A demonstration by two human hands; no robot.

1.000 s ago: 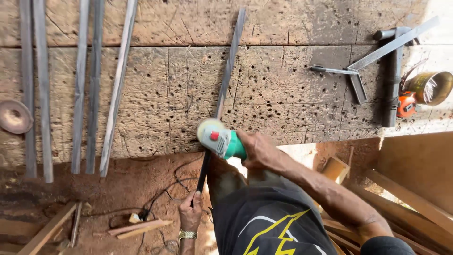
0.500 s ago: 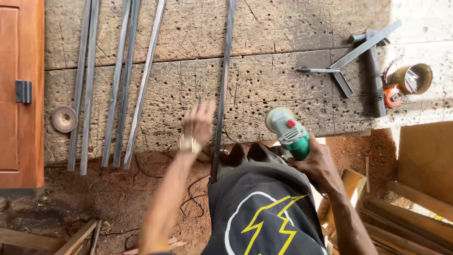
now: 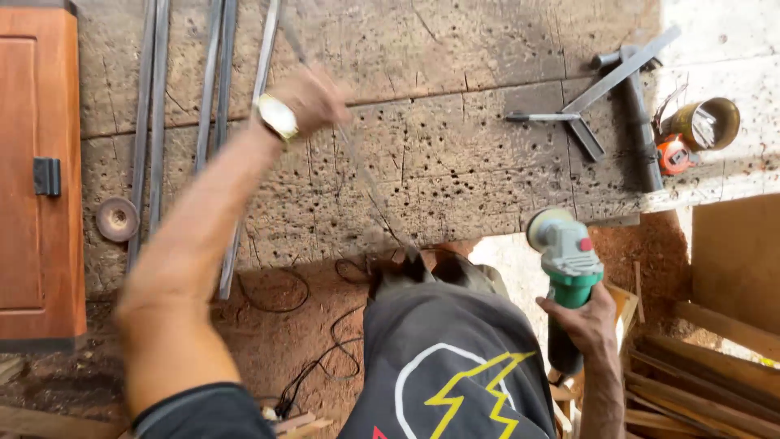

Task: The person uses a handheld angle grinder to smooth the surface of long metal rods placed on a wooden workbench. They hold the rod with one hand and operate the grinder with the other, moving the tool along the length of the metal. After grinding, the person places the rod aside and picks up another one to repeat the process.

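Left hand (image 3: 313,97) over the pitted counter (image 3: 455,49), fingers closed around a blurred thin metal bar (image 3: 366,183), right hand (image 3: 587,319) fingers wrapped around a green angle grinder (image 3: 565,252) off the counter's edge

The person's left arm stretches far forward from the near left, bare from the short sleeve down, forearm slanting up and to the right. The left hand (image 3: 313,99) is blurred, fingers curled shut in a grip, with a watch on the wrist. The right arm stays low at the near right, forearm pointing upward, and the right hand (image 3: 587,319) is wrapped in a closed fist grip, knuckles facing up.
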